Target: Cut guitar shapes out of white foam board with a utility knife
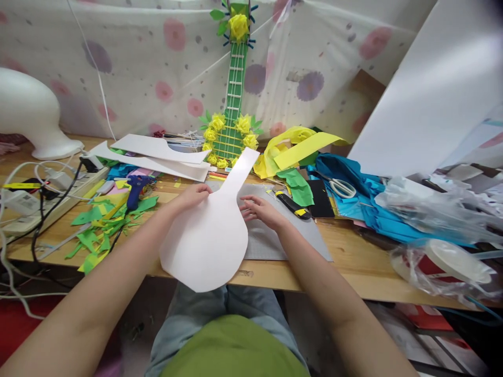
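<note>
A white banjo-shaped board cutout (pixel 206 241), with a round body and a straight neck, slants over the grey cutting mat (pixel 288 241) and past the table's front edge. At the upper left of its round body, my left hand (pixel 194 196) grips the rim; part of that hand is hidden behind the board. Beside the opposite rim, below the neck, my right hand (pixel 260 211) is open with fingers apart; whether its fingertips touch the board I cannot tell. To the right of that hand, a black and yellow utility knife (pixel 291 204) lies on the mat.
A green model instrument with yellow flowers (pixel 234 99) stands behind. At left are a blue glue gun (pixel 135 191), paper scraps (pixel 94 230), a power strip (pixel 58 204) and white board offcuts (pixel 157 152). Scissors (pixel 341 187), blue paper (pixel 387 212) and a plastic-wrapped roll (pixel 444 264) lie right.
</note>
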Tool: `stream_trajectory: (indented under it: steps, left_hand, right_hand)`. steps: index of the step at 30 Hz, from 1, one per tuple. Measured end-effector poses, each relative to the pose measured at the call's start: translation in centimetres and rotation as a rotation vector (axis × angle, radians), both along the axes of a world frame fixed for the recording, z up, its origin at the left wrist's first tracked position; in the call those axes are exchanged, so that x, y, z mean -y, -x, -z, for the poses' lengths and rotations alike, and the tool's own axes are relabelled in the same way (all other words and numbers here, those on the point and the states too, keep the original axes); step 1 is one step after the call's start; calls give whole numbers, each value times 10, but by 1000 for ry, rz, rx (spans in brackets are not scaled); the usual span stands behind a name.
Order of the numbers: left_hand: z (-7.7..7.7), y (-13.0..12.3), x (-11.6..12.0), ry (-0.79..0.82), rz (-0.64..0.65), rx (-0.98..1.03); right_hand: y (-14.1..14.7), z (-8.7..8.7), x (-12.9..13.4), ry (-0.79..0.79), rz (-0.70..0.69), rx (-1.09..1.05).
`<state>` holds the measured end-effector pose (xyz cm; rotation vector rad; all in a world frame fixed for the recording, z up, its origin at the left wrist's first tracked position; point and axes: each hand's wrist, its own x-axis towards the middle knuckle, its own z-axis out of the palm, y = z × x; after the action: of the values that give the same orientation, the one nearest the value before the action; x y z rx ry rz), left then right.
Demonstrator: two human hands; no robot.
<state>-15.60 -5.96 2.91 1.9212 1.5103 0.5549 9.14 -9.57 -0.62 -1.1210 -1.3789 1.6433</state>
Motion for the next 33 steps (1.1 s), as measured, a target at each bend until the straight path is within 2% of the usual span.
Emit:
stream_trajectory:
  steps: [3, 5, 10, 18, 26, 30, 33]
  left_hand:
    - [1, -21, -7, -91, -10, -212]
    - [2, -38, -11, -185, -65, -267]
    - [8, -64, -14, -244, -145, -241]
    - [21, -61, -11, -266, -141, -139]
    - [23, -50, -13, -238, -127, -99]
    - [23, -43, -12, -224, -148, -103]
    - [21, -41, -11, -220, -153, -95]
  right_hand:
    - [22, -3, -7, 6, 160, -8]
    - [34, -5, -12, 9, 244, -2]
    - [43, -4, -16, 33, 256, -31]
    - [42, 7, -15, 6, 230, 16]
    - [48, 28, -22, -277, 272, 174]
    - [30, 27, -24, -263, 322, 268]
    - [-1, 23, -27, -305, 456, 573]
